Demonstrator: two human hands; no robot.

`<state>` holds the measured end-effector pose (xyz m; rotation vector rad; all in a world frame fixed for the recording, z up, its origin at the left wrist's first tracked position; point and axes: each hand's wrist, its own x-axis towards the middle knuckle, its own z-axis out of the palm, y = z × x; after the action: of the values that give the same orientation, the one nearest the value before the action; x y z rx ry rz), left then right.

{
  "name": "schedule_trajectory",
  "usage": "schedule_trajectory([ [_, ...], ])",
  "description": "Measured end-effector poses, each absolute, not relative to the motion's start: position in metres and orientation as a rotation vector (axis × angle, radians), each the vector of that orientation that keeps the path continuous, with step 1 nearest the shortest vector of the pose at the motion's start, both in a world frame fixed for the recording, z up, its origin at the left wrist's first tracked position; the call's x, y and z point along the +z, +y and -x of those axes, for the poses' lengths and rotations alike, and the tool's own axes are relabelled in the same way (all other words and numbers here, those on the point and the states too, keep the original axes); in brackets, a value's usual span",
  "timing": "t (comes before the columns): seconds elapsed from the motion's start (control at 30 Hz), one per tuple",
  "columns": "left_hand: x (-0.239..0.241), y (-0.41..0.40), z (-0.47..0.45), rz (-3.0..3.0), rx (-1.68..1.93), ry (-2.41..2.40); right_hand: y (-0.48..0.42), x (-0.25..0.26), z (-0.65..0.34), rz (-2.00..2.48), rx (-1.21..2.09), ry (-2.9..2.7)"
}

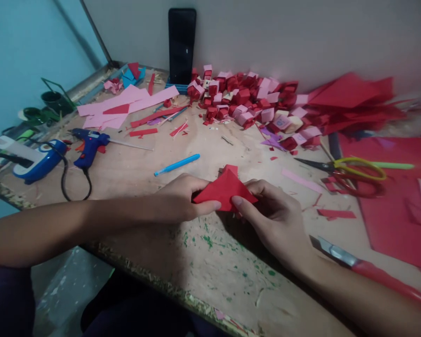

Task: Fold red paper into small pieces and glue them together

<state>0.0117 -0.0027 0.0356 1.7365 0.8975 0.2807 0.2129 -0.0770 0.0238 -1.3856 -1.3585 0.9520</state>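
Between my two hands is a piece of folded red paper (pixel 226 187), held just above the table with a pointed corner facing away from me. My left hand (pixel 185 196) grips its left side, thumb on top and fingers hidden beneath. On the right side, my right hand (pixel 273 210) pinches the paper, thumb pressed on its face and fingers curled behind. A small red flap sticks up behind the point. Just beyond the hands lies a blue pen-like stick (pixel 177 164).
A blue glue gun (pixel 89 146) and a blue power strip (pixel 40 161) lie left. A phone (pixel 182 47) stands at the back beside many red and pink paper pieces (pixel 243 98). Scissors (pixel 351 171), a red-handled cutter (pixel 365 269) and red sheets (pixel 396 201) lie right.
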Motion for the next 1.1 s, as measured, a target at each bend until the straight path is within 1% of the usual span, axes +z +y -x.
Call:
schedule_trajectory([
  [0.13, 0.028, -0.001, -0.012, -1.66, 0.403, 0.893, -0.078, 0.025, -0.213, 1.375, 1.054, -1.304],
  [0.27, 0.02, 0.004, -0.011, -1.505, 0.481, 0.83, -0.078, 0.023, -0.217, 1.204, 1.226, -1.252],
  [0.37, 0.019, 0.007, -0.01, -1.409, 0.509, 0.792, -0.077, 0.02, -0.221, 1.084, 1.277, -1.187],
  [0.53, 0.023, 0.008, -0.01, -1.365, 0.494, 0.784, -0.075, 0.017, -0.225, 1.047, 1.316, -1.138],
  [0.9, 0.026, 0.005, -0.009, -1.497, 0.447, 0.799, -0.071, 0.019, -0.226, 1.087, 1.358, -1.224],
  [1.1, 0.029, 0.0, -0.006, -1.72, 0.438, 0.78, -0.069, 0.033, -0.222, 1.227, 1.373, -1.425],
])
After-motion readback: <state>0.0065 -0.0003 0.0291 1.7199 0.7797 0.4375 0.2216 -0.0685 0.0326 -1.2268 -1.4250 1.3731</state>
